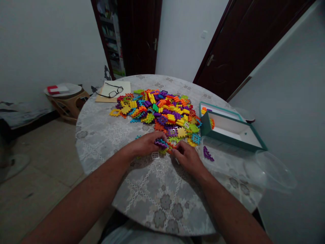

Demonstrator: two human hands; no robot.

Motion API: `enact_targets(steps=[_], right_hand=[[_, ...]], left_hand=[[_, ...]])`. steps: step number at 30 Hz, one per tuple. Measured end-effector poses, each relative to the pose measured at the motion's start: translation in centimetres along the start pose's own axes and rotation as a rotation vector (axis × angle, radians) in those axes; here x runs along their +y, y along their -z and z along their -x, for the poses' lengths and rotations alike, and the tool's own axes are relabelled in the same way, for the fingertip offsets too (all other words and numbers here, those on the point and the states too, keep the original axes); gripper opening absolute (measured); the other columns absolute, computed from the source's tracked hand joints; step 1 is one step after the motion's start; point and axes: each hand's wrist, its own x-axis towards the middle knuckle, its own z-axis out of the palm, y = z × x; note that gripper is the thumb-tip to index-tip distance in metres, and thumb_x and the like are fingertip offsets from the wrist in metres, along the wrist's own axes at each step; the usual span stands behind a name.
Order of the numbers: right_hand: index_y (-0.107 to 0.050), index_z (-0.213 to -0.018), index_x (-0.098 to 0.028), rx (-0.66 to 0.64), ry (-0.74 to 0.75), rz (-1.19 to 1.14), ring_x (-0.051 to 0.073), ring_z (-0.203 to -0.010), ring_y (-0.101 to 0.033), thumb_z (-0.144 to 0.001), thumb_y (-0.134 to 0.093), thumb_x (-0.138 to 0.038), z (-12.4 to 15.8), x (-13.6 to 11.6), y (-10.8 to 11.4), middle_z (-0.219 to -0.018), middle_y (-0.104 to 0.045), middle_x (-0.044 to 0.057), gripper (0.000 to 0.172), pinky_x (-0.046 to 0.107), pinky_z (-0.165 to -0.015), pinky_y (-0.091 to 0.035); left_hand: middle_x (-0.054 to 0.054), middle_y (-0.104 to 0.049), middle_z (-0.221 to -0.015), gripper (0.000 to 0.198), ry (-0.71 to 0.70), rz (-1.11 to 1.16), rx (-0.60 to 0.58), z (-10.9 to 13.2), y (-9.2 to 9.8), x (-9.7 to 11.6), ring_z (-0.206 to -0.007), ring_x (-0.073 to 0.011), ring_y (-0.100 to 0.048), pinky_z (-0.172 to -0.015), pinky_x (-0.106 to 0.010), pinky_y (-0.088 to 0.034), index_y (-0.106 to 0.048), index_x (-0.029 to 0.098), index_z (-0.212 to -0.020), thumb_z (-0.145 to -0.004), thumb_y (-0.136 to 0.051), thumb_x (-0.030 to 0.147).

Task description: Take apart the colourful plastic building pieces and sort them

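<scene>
A heap of colourful plastic interlocking building pieces (162, 108) lies on the round table. At its near edge my left hand (149, 142) is closed around a small group of building pieces (160, 144), with purple and blue ones showing. My right hand (186, 154) pinches an orange building piece (171, 147) at the right side of that group; whether the two are joined I cannot tell. A white square piece (155, 155) lies on the cloth just below my left hand.
To the right stand a green-edged box (233, 132), its lid (220, 110) and a clear plastic tray (228, 159) with a purple piece (208, 154) in it. Eyeglasses (113, 92) rest on paper at the far left. A stool (66, 101) stands left of the patterned tablecloth (162, 189).
</scene>
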Motion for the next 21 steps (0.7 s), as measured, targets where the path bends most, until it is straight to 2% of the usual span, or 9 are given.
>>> enact_targets(steps=[2, 5, 7, 10, 13, 15, 17, 21], right_hand=[[-0.064, -0.087, -0.023, -0.047, 0.047, 0.011, 0.016, -0.066, -0.057, -0.097, -0.067, -0.035, 0.2, -0.3, -0.1, -0.071, -0.064, -0.004, 0.016, 0.027, -0.062, -0.038], [-0.067, -0.091, -0.023, -0.099, 0.129, 0.037, 0.016, -0.069, -0.059, -0.099, -0.065, -0.032, 0.4, -0.8, 0.0, -0.075, -0.066, -0.003, 0.012, 0.028, -0.066, -0.041], [-0.069, -0.095, -0.023, -0.119, 0.167, 0.047, 0.017, -0.073, -0.061, -0.101, -0.063, -0.029, 0.4, -1.0, 0.2, -0.08, -0.068, -0.002, 0.01, 0.028, -0.07, -0.043], [-0.072, -0.104, -0.023, -0.129, 0.213, 0.047, 0.018, -0.08, -0.067, -0.102, -0.061, -0.027, 0.3, -0.7, 0.4, -0.088, -0.073, 0.001, 0.012, 0.03, -0.076, -0.049], [-0.073, -0.113, -0.022, -0.003, 0.227, 0.104, 0.021, -0.09, -0.07, -0.101, -0.059, -0.027, 0.0, 0.1, 0.3, -0.1, -0.075, 0.005, 0.019, 0.033, -0.083, -0.054], [-0.072, -0.119, -0.02, 0.123, 0.203, 0.215, 0.026, -0.101, -0.071, -0.101, -0.058, -0.028, -0.3, 1.0, 0.2, -0.11, -0.075, 0.011, 0.025, 0.038, -0.093, -0.056], [-0.071, -0.127, -0.017, 0.19, 0.163, 0.334, 0.031, -0.112, -0.069, -0.102, -0.058, -0.031, -0.6, 1.8, 0.0, -0.119, -0.074, 0.016, 0.032, 0.043, -0.101, -0.055], [-0.068, -0.136, -0.015, 0.177, 0.131, 0.416, 0.033, -0.12, -0.067, -0.102, -0.061, -0.034, -1.1, 2.5, -0.6, -0.127, -0.072, 0.019, 0.04, 0.047, -0.105, -0.055]], left_hand=[[-0.004, -0.076, -0.108, 0.028, -0.04, -0.036, 0.004, 0.1, -0.3, 0.2, -0.103, -0.0253, -0.068, -0.092, -0.038, -0.052, -0.075, 0.028, -0.108, -0.083, -0.073, 0.014], [-0.006, -0.077, -0.127, 0.051, -0.087, -0.036, 0.023, 0.2, -0.2, 0.2, -0.119, -0.0283, -0.067, -0.106, -0.042, -0.051, -0.075, 0.032, -0.123, -0.078, -0.073, 0.007], [-0.007, -0.075, -0.136, 0.058, -0.105, -0.053, 0.031, 0.3, -0.1, 0.0, -0.126, -0.0301, -0.065, -0.113, -0.045, -0.048, -0.074, 0.033, -0.131, -0.079, -0.075, 0.008], [-0.009, -0.076, -0.127, 0.042, -0.133, -0.135, -0.01, 0.3, 0.1, 0.0, -0.119, -0.0302, -0.067, -0.109, -0.045, -0.049, -0.078, 0.03, -0.123, -0.085, -0.076, 0.014], [-0.009, -0.075, -0.116, 0.026, -0.136, -0.23, -0.047, 0.3, 0.1, 0.3, -0.112, -0.0288, -0.067, -0.102, -0.042, -0.05, -0.078, 0.027, -0.113, -0.089, -0.074, 0.018], [-0.008, -0.074, -0.119, 0.023, -0.103, -0.275, -0.054, 0.3, 0.1, 0.7, -0.116, -0.0283, -0.065, -0.103, -0.041, -0.05, -0.075, 0.026, -0.113, -0.091, -0.075, 0.021], [-0.008, -0.073, -0.123, 0.022, -0.06, -0.305, -0.063, 0.3, 0.2, 1.0, -0.119, -0.0275, -0.064, -0.105, -0.04, -0.049, -0.073, 0.026, -0.115, -0.093, -0.077, 0.026], [-0.007, -0.074, -0.123, 0.019, -0.016, -0.328, -0.093, 0.4, 0.3, 1.3, -0.115, -0.0255, -0.065, -0.105, -0.038, -0.048, -0.073, 0.026, -0.115, -0.096, -0.074, 0.028]])
